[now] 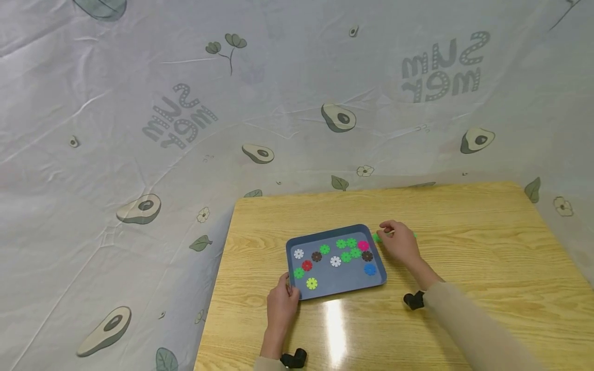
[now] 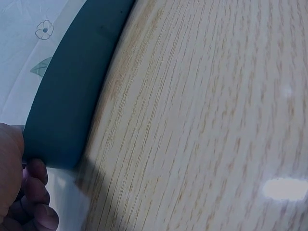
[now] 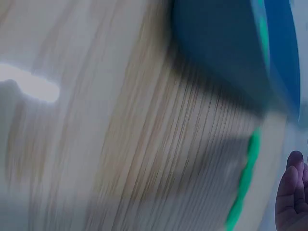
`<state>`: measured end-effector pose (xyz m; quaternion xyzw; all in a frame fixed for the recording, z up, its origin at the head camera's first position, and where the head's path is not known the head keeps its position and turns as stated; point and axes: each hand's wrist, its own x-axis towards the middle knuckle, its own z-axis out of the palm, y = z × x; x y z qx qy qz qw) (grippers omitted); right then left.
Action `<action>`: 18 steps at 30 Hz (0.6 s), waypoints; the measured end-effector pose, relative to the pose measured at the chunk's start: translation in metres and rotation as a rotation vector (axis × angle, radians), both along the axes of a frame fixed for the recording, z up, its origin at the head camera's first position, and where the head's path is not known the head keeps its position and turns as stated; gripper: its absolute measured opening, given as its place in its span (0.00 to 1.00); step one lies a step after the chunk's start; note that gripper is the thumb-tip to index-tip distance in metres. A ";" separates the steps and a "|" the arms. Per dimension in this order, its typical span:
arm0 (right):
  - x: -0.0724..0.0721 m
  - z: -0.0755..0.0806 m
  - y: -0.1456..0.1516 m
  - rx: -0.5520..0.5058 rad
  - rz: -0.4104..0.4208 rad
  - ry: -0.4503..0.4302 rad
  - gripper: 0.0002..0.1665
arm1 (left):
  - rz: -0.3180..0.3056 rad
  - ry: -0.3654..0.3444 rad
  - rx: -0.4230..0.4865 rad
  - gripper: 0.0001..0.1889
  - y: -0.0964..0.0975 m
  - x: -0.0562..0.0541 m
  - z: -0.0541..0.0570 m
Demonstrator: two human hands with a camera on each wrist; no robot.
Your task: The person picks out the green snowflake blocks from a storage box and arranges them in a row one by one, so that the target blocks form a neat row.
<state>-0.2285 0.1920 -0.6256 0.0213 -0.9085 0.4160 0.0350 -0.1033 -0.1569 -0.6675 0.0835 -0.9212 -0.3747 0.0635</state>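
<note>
A blue-grey tray (image 1: 325,291) lies on the table and holds several flower-shaped plastic discs, among them a yellow disc (image 1: 312,283), a blue disc (image 1: 369,269) and a red disc (image 1: 307,265). My left hand (image 1: 282,305) grips the tray's near left corner, thumb at the rim and fingers curled beneath. Beyond the tray's right side, my right hand (image 1: 400,243) hovers with loosely bent fingers, nothing showing between them. A green strip with a scalloped edge (image 3: 245,180) lies on the table by that hand, which partly hides it in the head view.
The wooden table (image 1: 487,247) extends to the right of the tray. Behind it and at the left hangs a pale sheet (image 1: 287,77) printed with avocados and leaves. A black wrist camera (image 1: 414,300) sits near the right sleeve.
</note>
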 end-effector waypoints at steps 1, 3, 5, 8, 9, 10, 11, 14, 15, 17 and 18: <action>0.001 0.001 -0.010 -0.006 0.023 0.002 0.19 | -0.001 0.002 -0.001 0.25 0.000 0.000 0.000; 0.002 0.002 -0.031 -0.013 0.070 0.010 0.18 | -0.002 0.007 -0.002 0.24 0.001 -0.001 0.000; 0.004 0.004 -0.053 -0.016 0.125 0.019 0.17 | -0.003 0.014 0.000 0.24 0.001 -0.001 0.001; 0.008 0.004 -0.086 -0.010 0.201 0.025 0.15 | -0.005 0.023 0.000 0.24 0.001 -0.001 0.001; 0.010 0.004 -0.096 -0.003 0.227 0.023 0.15 | -0.007 0.024 -0.001 0.24 0.001 -0.001 0.001; 0.012 0.003 -0.106 0.000 0.253 0.017 0.15 | -0.009 0.025 -0.003 0.24 0.001 -0.001 0.001; 0.014 0.002 -0.116 0.008 0.277 0.008 0.14 | -0.012 0.027 -0.003 0.24 0.001 -0.001 0.001; 0.021 -0.002 -0.142 0.025 0.350 -0.017 0.12 | -0.013 0.020 -0.010 0.24 0.001 -0.001 0.001; 0.023 -0.004 -0.150 0.030 0.377 -0.013 0.12 | -0.012 0.018 -0.014 0.24 0.001 -0.001 0.001; 0.027 -0.008 -0.163 0.037 0.430 -0.008 0.11 | -0.010 0.019 -0.017 0.24 0.001 -0.001 0.002; 0.029 -0.009 -0.168 0.041 0.454 -0.003 0.12 | -0.011 0.020 -0.019 0.24 0.001 -0.001 0.003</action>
